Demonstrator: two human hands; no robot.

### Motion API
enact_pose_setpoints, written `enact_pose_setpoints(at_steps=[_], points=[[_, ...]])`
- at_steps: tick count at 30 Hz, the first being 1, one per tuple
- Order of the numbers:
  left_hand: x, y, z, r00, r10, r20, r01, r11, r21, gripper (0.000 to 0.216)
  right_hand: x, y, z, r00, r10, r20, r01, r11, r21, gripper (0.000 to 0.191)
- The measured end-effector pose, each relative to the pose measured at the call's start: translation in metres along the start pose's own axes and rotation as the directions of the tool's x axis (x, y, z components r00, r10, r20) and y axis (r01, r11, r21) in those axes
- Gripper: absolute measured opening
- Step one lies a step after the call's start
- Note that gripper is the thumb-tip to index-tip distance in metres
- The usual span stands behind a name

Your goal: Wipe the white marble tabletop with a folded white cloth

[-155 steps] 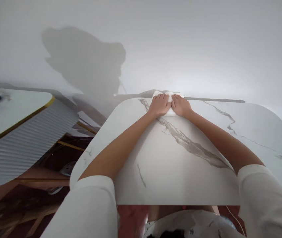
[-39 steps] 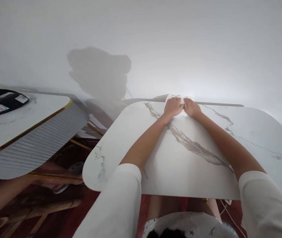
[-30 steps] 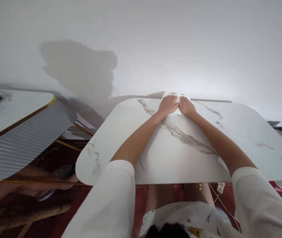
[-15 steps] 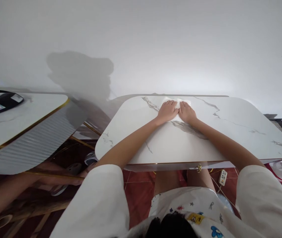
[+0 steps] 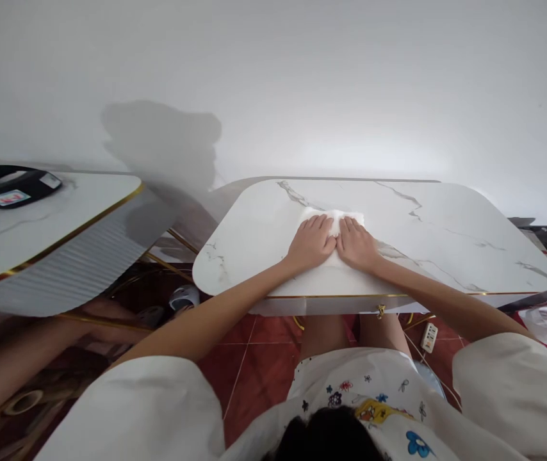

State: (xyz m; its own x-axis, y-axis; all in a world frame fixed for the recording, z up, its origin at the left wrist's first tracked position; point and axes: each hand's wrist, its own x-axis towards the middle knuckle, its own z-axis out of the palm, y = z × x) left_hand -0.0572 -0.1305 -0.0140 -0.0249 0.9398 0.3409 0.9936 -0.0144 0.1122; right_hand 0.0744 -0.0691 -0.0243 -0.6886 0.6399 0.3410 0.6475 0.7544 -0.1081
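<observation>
A folded white cloth (image 5: 334,221) lies on the white marble-patterned tabletop (image 5: 235,237), near its middle. My left hand (image 5: 310,242) presses down on the cloth's left part, its fingers close together and pointing away from me. On the right part, my right hand (image 5: 357,244) bears down the same way, with fingers together. The thumbs meet over the cloth, whose far edge shows beyond the fingertips. Both palms hide the rest of it.
A second marble-patterned table (image 5: 86,198) with a gold edge stands at left, bearing a black item (image 5: 14,186). Another person's leg (image 5: 24,358) shows below it. A drawer knob (image 5: 380,311) sticks out in front; a power strip (image 5: 429,338) lies lower right.
Both hands and the cloth have slid toward me and slightly left, away from the tabletop's far edge. My elbows have spread outward. The camera view has shifted a little.
</observation>
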Motion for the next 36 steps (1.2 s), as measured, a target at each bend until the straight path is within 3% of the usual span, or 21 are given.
enact_pose_setpoints(at_steps=[9, 16, 22, 28, 32, 36], points=[[-0.058, 0.027, -0.019, 0.996, -0.072, 0.059, 0.069, 0.996, 0.055, 0.051, -0.053, -0.029, -0.018, 1.000, -0.014, 0.000, 0.014, 0.999, 0.033, 0.052], [-0.062, 0.057, -0.022, 0.985, -0.139, 0.106, 0.133, 0.989, 0.058, 0.053, -0.070, -0.014, -0.029, 0.999, -0.021, 0.030, 0.019, 0.998, 0.063, 0.052], [-0.040, 0.062, -0.018, 0.978, -0.161, 0.131, 0.158, 0.987, 0.033, 0.048, -0.055, 0.011, -0.024, 0.996, -0.059, 0.073, 0.054, 0.996, 0.077, 0.053], [0.008, 0.044, -0.001, 0.968, -0.216, 0.131, 0.221, 0.975, -0.027, 0.044, -0.006, 0.033, -0.021, 0.984, -0.055, 0.171, 0.044, 0.997, 0.064, 0.049], [0.039, 0.028, 0.010, 0.966, -0.250, 0.072, 0.256, 0.962, -0.095, 0.036, 0.033, 0.037, -0.018, 0.968, 0.024, 0.248, -0.037, 0.998, 0.048, 0.039], [0.064, 0.008, 0.019, 0.963, -0.267, 0.036, 0.269, 0.957, -0.105, 0.035, 0.062, 0.039, -0.005, 0.976, 0.101, 0.194, -0.118, 0.990, 0.080, 0.033]])
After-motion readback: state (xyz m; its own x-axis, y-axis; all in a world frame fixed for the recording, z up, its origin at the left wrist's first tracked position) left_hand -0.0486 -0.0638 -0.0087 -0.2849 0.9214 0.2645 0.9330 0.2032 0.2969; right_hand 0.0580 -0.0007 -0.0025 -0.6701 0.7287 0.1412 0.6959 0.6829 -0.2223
